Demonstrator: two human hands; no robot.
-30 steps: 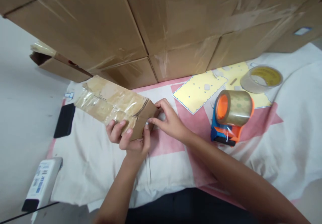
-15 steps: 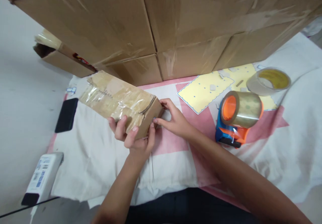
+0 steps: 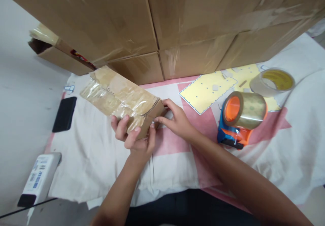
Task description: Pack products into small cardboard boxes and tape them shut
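Note:
A long, narrow cardboard box (image 3: 119, 94), covered in shiny clear tape, lies tilted across the middle of the cloth. My left hand (image 3: 135, 136) is wrapped around its near lower corner, with fingers on the taped face and the thumb at the end. At the right end of the box, my right hand (image 3: 175, 119) grips the edge between thumb and fingers; some fingertips are hidden behind the box. To the right stands an orange and blue tape dispenser (image 3: 233, 138) carrying a large roll of clear tape (image 3: 251, 110).
Large taped cartons (image 3: 193, 60) form a wall at the back. An open narrow box (image 3: 63, 58) is at the left rear. A black phone (image 3: 64, 114), a white power strip (image 3: 39, 177), a yellow paper sheet (image 3: 203, 95) and another tape roll (image 3: 273, 82) lie around.
The view has shifted slightly. Both hands keep nearly the same hold on the box, which has barely moved; my right fingers have shifted a little at its end.

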